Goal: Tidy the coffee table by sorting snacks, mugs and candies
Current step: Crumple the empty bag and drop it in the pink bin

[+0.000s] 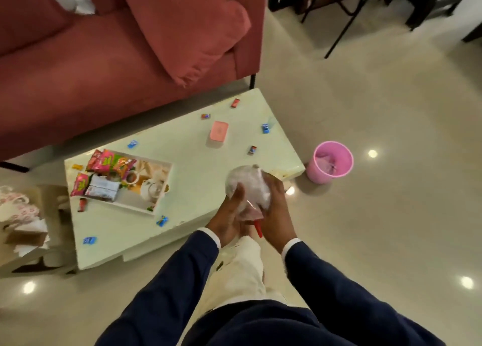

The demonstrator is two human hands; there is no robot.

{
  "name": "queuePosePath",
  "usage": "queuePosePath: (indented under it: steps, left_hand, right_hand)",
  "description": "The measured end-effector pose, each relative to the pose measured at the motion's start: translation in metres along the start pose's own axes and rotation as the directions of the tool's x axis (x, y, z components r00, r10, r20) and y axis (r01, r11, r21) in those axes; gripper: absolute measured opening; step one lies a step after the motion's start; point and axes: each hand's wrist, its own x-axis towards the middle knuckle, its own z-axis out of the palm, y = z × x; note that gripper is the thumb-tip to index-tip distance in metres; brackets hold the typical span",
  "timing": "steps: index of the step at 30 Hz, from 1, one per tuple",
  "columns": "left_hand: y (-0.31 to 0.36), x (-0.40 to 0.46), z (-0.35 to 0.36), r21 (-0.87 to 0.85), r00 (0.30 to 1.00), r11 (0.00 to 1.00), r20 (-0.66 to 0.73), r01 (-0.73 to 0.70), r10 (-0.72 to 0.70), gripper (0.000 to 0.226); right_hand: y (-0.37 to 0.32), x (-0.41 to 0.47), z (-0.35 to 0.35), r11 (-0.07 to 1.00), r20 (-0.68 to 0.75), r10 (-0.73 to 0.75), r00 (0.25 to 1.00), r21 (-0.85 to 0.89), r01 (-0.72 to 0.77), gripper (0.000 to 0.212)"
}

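A clear bag (247, 189) is gripped between both hands, left (229, 220) and right (273, 215), over the table's (187, 168) near edge. Candies (132, 144) are scattered across the table; snacks (109, 163) fill a tray (156, 204) at its left end. A pink bin (330, 163) stands beside the right corner.

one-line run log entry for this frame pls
hands: left + right both gripping clear bag | tray: snack packs in it | table: candies loose, pink box | bin: on floor
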Motion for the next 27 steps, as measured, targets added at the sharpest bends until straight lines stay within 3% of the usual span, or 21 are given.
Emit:
queuePosePath:
  steps: [2, 4, 6, 8, 10, 12, 14, 16, 17, 18, 20, 22, 24, 27]
  left_hand:
    - [0.002, 0.028, 0.023, -0.085, 0.999, 0.996, -0.037, 0.025, -0.028, 0.095]
    - [0.005, 0.059, 0.040, -0.014, 0.990, 0.999, -0.130, -0.049, 0.047, 0.073]
    - [0.007, 0.085, 0.056, 0.107, 0.973, 0.986, -0.180, -0.128, 0.146, 0.067]
    - [0.009, 0.112, 0.077, 0.139, 0.971, 0.982, -0.188, -0.124, 0.149, 0.073]
    - [0.013, 0.139, 0.099, 0.158, 0.970, 0.984, -0.213, -0.083, 0.116, 0.069]
    - [0.020, 0.175, 0.121, 0.255, 0.968, 0.966, -0.232, -0.039, 0.100, 0.045]
    - [0.022, 0.207, 0.149, 0.351, 0.991, 0.936, -0.132, 0.011, 0.038, 0.035]
    - [0.017, 0.231, 0.182, 0.476, 0.996, 0.875, -0.029, 0.090, -0.086, 0.041]
    - [0.014, 0.240, 0.200, 0.545, 0.989, 0.829, -0.005, 0.127, -0.147, 0.048]
    - [0.013, 0.247, 0.216, 0.559, 0.981, 0.813, -0.001, 0.162, -0.195, 0.050]
    - [0.012, 0.262, 0.235, 0.435, 0.973, 0.880, 0.030, 0.192, -0.227, 0.053]
    - [0.009, 0.283, 0.248, 0.349, 0.977, 0.925, 0.092, 0.148, -0.191, 0.071]
    - [-0.002, 0.305, 0.261, 0.543, 0.979, 0.833, 0.085, 0.109, -0.183, 0.085]
    - [-0.031, 0.341, 0.275, 0.745, 0.987, 0.659, 0.001, 0.108, -0.162, 0.062]
  right_hand:
    - [0.016, 0.009, -0.015, 0.932, 0.103, -0.068, 0.992, -0.347, 0.100, 0.078]
    - [0.028, 0.025, -0.041, 0.770, 0.292, -0.087, 0.952, -0.587, 0.251, 0.080]
    - [0.034, 0.048, -0.080, 0.726, 0.477, -0.038, 0.878, -0.590, 0.352, 0.079]
    - [0.036, 0.077, -0.129, 0.850, 0.582, 0.001, 0.813, -0.429, 0.306, 0.066]
    - [0.035, 0.098, -0.175, 0.950, 0.499, 0.030, 0.866, -0.284, 0.130, 0.048]
    - [0.038, 0.116, -0.212, 0.979, 0.300, 0.027, 0.953, -0.200, 0.036, 0.054]
    - [0.045, 0.130, -0.234, 0.932, 0.259, -0.024, 0.966, -0.343, 0.115, 0.089]
    - [0.056, 0.146, -0.244, 0.834, 0.387, -0.033, 0.921, -0.498, 0.239, 0.115]
    - [0.064, 0.156, -0.251, 0.789, 0.419, -0.040, 0.907, -0.544, 0.286, 0.118]
    - [0.073, 0.167, -0.259, 0.745, 0.415, -0.069, 0.907, -0.583, 0.323, 0.116]
    - [0.093, 0.187, -0.279, 0.684, 0.376, -0.116, 0.919, -0.641, 0.348, 0.101]
    - [0.122, 0.208, -0.305, 0.719, 0.323, -0.089, 0.942, -0.634, 0.286, 0.086]
    - [0.157, 0.224, -0.329, 0.796, 0.252, -0.018, 0.968, -0.582, 0.167, 0.070]
    - [0.203, 0.243, -0.344, 0.849, 0.202, 0.149, 0.968, -0.527, -0.020, 0.057]
